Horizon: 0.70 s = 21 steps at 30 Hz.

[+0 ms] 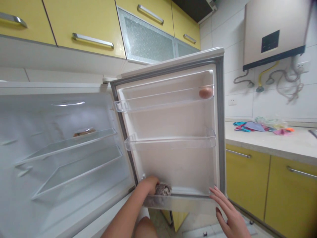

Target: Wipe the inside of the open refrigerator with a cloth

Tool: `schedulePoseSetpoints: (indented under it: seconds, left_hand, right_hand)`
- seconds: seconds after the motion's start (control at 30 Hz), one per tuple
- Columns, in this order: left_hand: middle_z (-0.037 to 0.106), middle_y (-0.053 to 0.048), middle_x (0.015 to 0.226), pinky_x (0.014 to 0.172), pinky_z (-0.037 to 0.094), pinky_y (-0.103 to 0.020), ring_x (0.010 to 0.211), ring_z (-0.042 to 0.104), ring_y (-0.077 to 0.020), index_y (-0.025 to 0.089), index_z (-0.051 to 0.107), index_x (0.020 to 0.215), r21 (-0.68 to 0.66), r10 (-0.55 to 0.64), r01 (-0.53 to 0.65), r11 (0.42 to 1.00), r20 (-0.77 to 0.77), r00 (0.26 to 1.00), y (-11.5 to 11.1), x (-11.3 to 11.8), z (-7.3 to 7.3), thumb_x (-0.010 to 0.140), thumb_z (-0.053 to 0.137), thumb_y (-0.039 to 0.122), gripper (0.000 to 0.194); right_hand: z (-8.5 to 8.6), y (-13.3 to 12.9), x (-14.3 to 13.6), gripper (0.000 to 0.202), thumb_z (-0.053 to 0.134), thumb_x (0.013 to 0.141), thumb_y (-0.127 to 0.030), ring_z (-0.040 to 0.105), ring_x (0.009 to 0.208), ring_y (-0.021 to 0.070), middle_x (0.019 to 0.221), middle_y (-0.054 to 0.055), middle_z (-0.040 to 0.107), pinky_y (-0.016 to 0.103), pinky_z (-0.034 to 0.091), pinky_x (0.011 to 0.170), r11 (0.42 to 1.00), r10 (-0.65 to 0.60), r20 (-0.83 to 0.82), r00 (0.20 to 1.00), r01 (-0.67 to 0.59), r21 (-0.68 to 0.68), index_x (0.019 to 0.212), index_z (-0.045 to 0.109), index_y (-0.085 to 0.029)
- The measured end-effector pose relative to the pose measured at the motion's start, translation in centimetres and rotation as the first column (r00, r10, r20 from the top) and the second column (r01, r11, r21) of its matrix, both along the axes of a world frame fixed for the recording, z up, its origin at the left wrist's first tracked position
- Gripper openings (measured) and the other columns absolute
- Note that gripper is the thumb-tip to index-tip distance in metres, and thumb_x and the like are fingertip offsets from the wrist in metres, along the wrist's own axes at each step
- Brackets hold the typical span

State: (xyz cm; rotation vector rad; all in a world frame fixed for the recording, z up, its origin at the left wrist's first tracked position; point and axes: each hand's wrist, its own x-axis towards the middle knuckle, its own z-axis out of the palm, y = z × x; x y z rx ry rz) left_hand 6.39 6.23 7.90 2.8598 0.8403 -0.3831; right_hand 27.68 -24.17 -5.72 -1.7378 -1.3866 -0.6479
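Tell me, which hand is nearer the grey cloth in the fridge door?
Left. The left hand presses on the grey cloth in the bottom door shelf. The right hand rests apart from it, fingers on the shelf's outer corner, off to the right.

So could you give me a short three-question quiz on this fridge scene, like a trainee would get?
1. True or false: the fridge door stands open.
2. What lies in the top door shelf? A) a bottle B) an egg C) a carton
3. What does the left hand press, down in the bottom door shelf?

Key
1. True.
2. B: one brown egg lies at the shelf's right end.
3. A grey cloth, bunched under the fingers. The right hand rests open on the door's lower outer corner.
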Motion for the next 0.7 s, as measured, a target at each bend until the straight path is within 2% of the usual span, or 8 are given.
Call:
schedulePoseSetpoints:
  seconds: [0.07, 0.17, 0.3, 0.4, 0.5, 0.6, 0.7]
  left_hand:
    - [0.079, -0.014, 0.104, 0.089, 0.055, -0.043, 0.101, 0.072, -0.035, 0.02, 0.078, 0.094, 0.014, 0.005, -0.005, 1.0, -0.001, 1.0, -0.1, -0.3, 0.0, 0.051, 0.07, 0.009, 0.045]
    - [0.079, -0.01, 0.107, 0.088, 0.055, -0.038, 0.1, 0.072, -0.0304, 0.021, 0.077, 0.1, -0.012, 0.022, -0.022, 1.0, 0.003, 1.0, -0.3, 0.1, -0.1, 0.055, 0.07, 0.014, 0.046]
    - [0.079, -0.008, 0.106, 0.088, 0.055, -0.037, 0.099, 0.072, -0.0294, 0.021, 0.076, 0.105, -0.094, 0.057, -0.052, 0.994, 0.052, 0.997, -1.2, 1.7, -0.4, 0.055, 0.074, 0.02, 0.05]
    - [0.078, -0.005, 0.112, 0.09, 0.054, -0.035, 0.102, 0.071, -0.027, 0.023, 0.074, 0.112, -0.198, 0.077, -0.052, 0.979, 0.121, 0.99, -3.3, 4.7, -1.4, 0.055, 0.079, 0.034, 0.058]
    - [0.077, -0.006, 0.114, 0.091, 0.052, -0.035, 0.102, 0.069, -0.0267, 0.022, 0.074, 0.112, -0.318, 0.094, -0.029, 0.948, 0.191, 0.977, -6.2, 9.0, -2.8, 0.056, 0.08, 0.045, 0.061]
    - [0.079, -0.004, 0.093, 0.09, 0.051, -0.039, 0.093, 0.069, -0.0269, 0.023, 0.078, 0.092, -0.44, 0.102, 0.015, 0.898, 0.24, 0.965, -8.6, 12.8, -3.9, 0.048, 0.084, 0.044, 0.049]
    - [0.072, 0.0, 0.069, 0.088, 0.051, -0.043, 0.082, 0.067, -0.0258, 0.022, 0.076, 0.072, -0.583, 0.174, 0.032, 0.812, 0.293, 0.94, -9.2, 13.9, -4.5, 0.044, 0.085, 0.039, 0.035]
  right_hand:
    - [-0.2, 0.0, 0.2, 0.05, 0.048, 0.09, -0.021, 0.05, 0.137, 0.024, 0.144, 0.006, 0.059, 0.039, 0.054, 0.103, 1.0, 0.026, -0.042, 0.999, -0.027, -0.007, 0.139, 0.053, -0.028]
    - [-0.6, 0.0, 0.3, 0.05, 0.046, 0.089, -0.021, 0.045, 0.141, 0.0241, 0.148, 0.007, 0.055, 0.043, 0.051, 0.107, 0.998, 0.065, -0.123, 0.99, -0.067, -0.01, 0.138, 0.053, -0.027]
    - [-0.8, 0.1, 0.3, 0.055, 0.043, 0.086, -0.017, 0.041, 0.144, 0.0233, 0.151, 0.007, 0.051, 0.045, 0.047, 0.11, 0.994, 0.113, -0.182, 0.977, -0.112, 0.014, 0.141, 0.048, -0.026]
    - [-0.8, 0.2, 0.1, 0.061, 0.042, 0.084, -0.015, 0.041, 0.144, 0.0228, 0.151, 0.006, 0.052, 0.044, 0.045, 0.112, 0.993, 0.114, -0.194, 0.974, -0.111, 0.029, 0.144, 0.045, -0.026]
    - [-0.8, 0.2, 0.0, 0.064, 0.043, 0.083, -0.013, 0.042, 0.144, 0.0227, 0.15, 0.007, 0.052, 0.042, 0.045, 0.112, 0.994, 0.112, -0.17, 0.979, -0.109, 0.027, 0.146, 0.042, -0.026]
    - [-1.0, 0.2, 0.0, 0.067, 0.042, 0.082, -0.012, 0.043, 0.142, 0.0232, 0.151, 0.009, 0.052, 0.04, 0.046, 0.112, 0.996, 0.089, -0.14, 0.986, -0.089, 0.004, 0.149, 0.037, -0.024]
    - [-1.2, 0.3, 0.2, 0.071, 0.041, 0.083, -0.01, 0.045, 0.141, 0.0226, 0.152, 0.01, 0.049, 0.037, 0.046, 0.112, 0.998, 0.035, -0.14, 0.99, -0.041, -0.043, 0.152, 0.03, -0.023]
